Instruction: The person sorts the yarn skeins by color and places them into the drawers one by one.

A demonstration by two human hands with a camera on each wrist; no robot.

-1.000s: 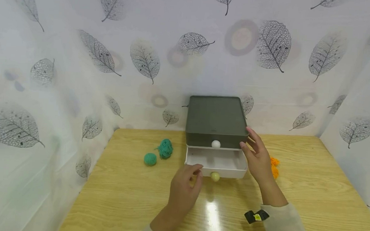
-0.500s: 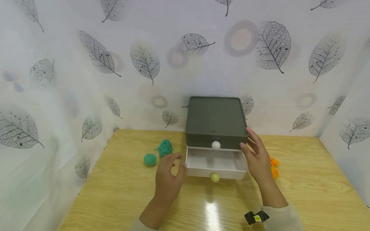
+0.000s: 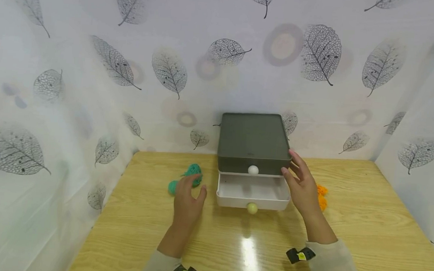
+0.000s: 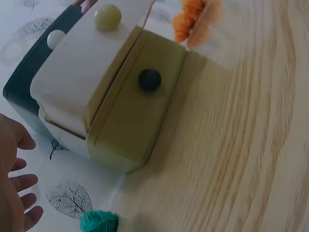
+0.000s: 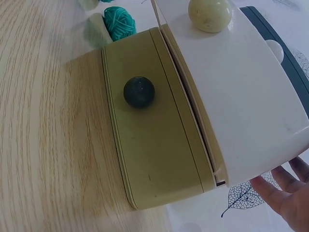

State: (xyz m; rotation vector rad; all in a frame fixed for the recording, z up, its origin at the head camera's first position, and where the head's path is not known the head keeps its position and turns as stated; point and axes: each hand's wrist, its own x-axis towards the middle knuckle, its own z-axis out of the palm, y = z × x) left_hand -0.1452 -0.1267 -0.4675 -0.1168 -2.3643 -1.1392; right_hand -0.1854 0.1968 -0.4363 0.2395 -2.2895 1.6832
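A small drawer unit [image 3: 254,135] with a dark green-grey top tier stands against the back wall. Its white middle drawer [image 3: 231,202], with a pale green knob, is pulled out, and no object shows inside. In the left wrist view the olive bottom drawer [image 4: 125,116] is closed. My left hand [image 3: 187,204] hovers by two teal yarn balls, fingers and thumb apart, holding nothing; it partly covers the smaller ball [image 3: 172,187] and the larger ball [image 3: 194,169]. At the unit's right front corner, my right hand [image 3: 303,194] rests its fingertips and thumb against the side.
Orange yarn [image 3: 322,196] lies on the wooden table [image 3: 368,227] to the right of the unit, partly behind my right hand. Leaf-patterned cloth [image 3: 220,86] walls the table at the back and both sides.
My left hand has left the front edge of the white drawer and moved left to the teal yarn, its fingers spreading wider. The right hand has stayed at the unit's corner.
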